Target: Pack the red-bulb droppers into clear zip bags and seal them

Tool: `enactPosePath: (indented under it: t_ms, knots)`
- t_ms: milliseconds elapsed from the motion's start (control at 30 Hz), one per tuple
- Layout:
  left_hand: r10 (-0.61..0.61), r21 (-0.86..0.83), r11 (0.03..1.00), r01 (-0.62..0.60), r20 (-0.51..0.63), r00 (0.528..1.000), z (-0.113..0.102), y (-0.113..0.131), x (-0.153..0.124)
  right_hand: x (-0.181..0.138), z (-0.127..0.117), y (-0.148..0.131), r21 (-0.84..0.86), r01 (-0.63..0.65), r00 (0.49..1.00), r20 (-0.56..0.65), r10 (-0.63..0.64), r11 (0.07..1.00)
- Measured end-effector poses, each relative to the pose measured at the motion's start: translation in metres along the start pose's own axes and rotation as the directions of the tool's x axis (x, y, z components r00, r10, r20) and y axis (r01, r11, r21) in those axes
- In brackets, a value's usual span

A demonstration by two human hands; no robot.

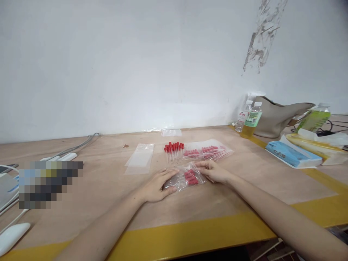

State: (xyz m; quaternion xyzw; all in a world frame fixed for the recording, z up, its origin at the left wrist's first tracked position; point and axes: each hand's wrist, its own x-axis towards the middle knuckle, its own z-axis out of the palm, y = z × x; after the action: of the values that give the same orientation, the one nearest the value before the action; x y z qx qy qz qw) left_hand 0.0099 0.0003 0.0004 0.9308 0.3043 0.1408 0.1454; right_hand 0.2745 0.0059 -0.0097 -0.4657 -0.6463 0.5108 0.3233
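A clear plastic bag (pixel 181 179) lies on the table between my hands, with several red-bulbed droppers (pixel 191 177) inside, bulbs toward the right. My left hand (pixel 157 185) rests at the bag's left end, thumb and fingers apart along its edges. At the upper right corner, my right hand (pixel 212 170) pinches the bag's edge between thumb and fingers. Just beyond lies a loose bunch of droppers (pixel 174 148) with red bulbs and thin clear stems. Filled bags of droppers (pixel 208 151) overlap to the right of that bunch. Flat, unfilled plastic bags (pixel 140 159) lie to its left.
Two bottles (pixel 251 120) and a grey-brown container (pixel 272 117) stand by the wall at the right. Nearer are a blue tissue pack (pixel 292 154) and a yellow pack (pixel 312 143). Cables (pixel 81 143), a blurred-out object (pixel 49 185) and a white mouse (pixel 13 235) are at left.
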Motion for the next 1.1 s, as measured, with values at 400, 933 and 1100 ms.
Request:
enactPosePath:
  t_ms: [400, 933, 1100]
  knots:
    - [-0.017, 0.001, 1.000, 0.017, 0.006, 1.000, 0.005, -0.006, -0.002, 0.020, -0.021, -0.007, -0.505, 0.163, 0.890, -0.296, -0.348, 0.847]
    - [0.020, -0.029, 0.999, -0.020, 0.006, 1.000, 0.003, -0.009, 0.001, 0.167, -0.015, -0.014, -0.601, -0.064, 0.911, -0.361, -0.199, 0.797]
    - [0.022, -0.065, 0.998, -0.023, -0.015, 1.000, 0.004, -0.009, 0.002, 0.169, -0.014, -0.014, -0.445, -0.050, 0.865, -0.467, -0.185, 0.894]
